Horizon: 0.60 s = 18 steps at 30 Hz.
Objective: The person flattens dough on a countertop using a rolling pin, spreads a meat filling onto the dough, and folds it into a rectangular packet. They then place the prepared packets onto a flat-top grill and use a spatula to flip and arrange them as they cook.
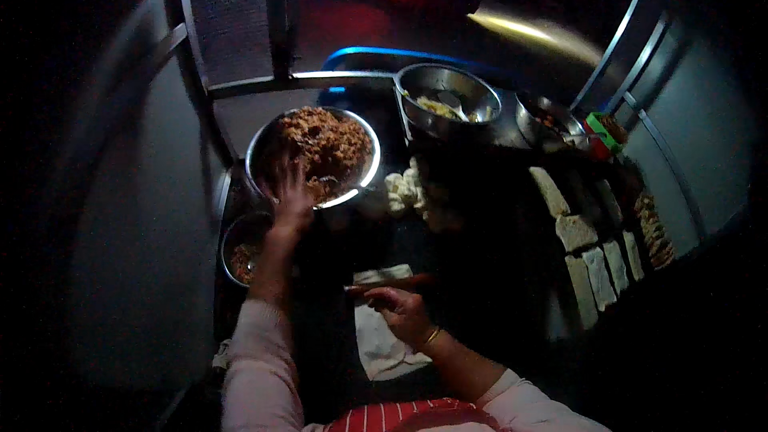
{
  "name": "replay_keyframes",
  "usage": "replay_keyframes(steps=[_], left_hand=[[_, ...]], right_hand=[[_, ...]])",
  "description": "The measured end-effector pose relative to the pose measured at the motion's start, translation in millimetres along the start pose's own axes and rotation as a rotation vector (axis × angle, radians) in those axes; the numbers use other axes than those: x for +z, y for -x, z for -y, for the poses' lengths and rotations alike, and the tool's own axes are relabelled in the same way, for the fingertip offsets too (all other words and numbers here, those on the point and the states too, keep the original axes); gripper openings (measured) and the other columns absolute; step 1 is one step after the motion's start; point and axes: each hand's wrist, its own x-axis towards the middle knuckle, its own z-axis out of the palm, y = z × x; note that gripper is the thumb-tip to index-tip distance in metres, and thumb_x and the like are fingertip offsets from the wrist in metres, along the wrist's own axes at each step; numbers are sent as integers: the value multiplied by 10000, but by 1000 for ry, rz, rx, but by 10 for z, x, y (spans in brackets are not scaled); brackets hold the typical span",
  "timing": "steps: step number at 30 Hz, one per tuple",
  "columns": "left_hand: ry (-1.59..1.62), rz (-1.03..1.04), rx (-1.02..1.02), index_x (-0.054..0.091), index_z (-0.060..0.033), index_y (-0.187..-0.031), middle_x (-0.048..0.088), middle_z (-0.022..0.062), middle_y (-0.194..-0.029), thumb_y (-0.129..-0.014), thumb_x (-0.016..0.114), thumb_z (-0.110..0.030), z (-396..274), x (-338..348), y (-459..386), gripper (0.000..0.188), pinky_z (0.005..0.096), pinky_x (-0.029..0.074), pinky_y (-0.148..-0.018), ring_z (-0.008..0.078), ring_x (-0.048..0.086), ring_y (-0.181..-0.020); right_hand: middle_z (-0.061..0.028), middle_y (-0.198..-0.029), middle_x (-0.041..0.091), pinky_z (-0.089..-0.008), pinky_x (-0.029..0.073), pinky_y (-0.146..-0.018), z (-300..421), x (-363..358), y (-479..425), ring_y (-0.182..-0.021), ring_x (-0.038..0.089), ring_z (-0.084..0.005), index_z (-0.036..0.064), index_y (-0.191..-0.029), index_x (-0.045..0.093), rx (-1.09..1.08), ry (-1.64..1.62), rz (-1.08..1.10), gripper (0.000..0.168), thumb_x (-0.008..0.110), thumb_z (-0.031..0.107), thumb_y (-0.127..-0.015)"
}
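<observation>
My left hand (292,195), blurred, reaches with fingers apart over the near left rim of a large steel bowl of reddish-brown minced filling (327,138). Nothing shows in its grasp. Lower down, my right hand (399,312) has its fingers on a thin brown rolling pin (390,284), which lies across a flattened white sheet of dough (381,342). Part of the sheet shows beyond the pin. Several small lumps of pale dough (405,189) sit just right of the large bowl.
A smaller bowl of filling (243,261) stands at left. Behind are a steel bowl with a spoon (447,93), a steel pot (546,120) and a green-rimmed container (603,132). Long filled or flat dough pieces (597,276) lie at right. Metal-framed panels (666,174) flank the dark work surface.
</observation>
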Motion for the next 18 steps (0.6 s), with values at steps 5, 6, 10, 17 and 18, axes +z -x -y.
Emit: replay_keyframes(steps=[5, 6, 10, 17, 18], left_hand=[[-226, 170, -62, 359, -84, -1292, 281, 113, -1356, -930, 432, -287, 365, 617, 668, 421, 509, 218, -1003, 347, 227, -1237], [-224, 123, -57, 342, -88, -1321, 257, 116, -1391, -933, 425, -287, 330, 567, 823, 444, 521, 198, -1023, 358, 199, -1270], [-27, -148, -47, 288, -107, -1413, 191, 119, -1494, -936, 412, -287, -30, 318, 1277, 524, 558, 125, -1083, 382, 124, -1372], [-151, 402, 76, 314, -51, -1388, 254, 143, -1466, -914, 450, -350, -355, 983, 1952, 577, 513, 119, -1095, 328, 178, -1372], [-149, 483, 66, 316, -52, -1388, 269, 148, -1459, -908, 458, -361, -370, 1060, 1997, 588, 514, 150, -1089, 333, 199, -1364]], right_hand=[[-109, -881, 666, -327, 522, -680, -504, -349, 373, -771, 649, -258, 63, -950, 657, 309, 157, -309, 198, 646, 42, -754], [-124, -956, 655, -351, 508, -750, -824, -393, 493, -845, 630, -278, 58, -994, 644, 324, 176, -344, 220, 624, 61, -776], [-153, -1281, 492, -421, 340, -1008, -967, -563, 474, -1198, 419, -331, 71, -1246, 498, 255, 619, -124, 466, 616, 149, -802], [-139, -1355, 414, -428, 291, -1053, -1490, -354, 271, -1258, 346, -325, 107, -1312, 445, 165, 817, 30, 582, 647, 183, -772], [-128, -1344, 427, -417, 293, -1053, -1505, -362, 234, -1247, 367, -308, 107, -1316, 443, 219, 828, 88, 577, 641, 175, -778]])
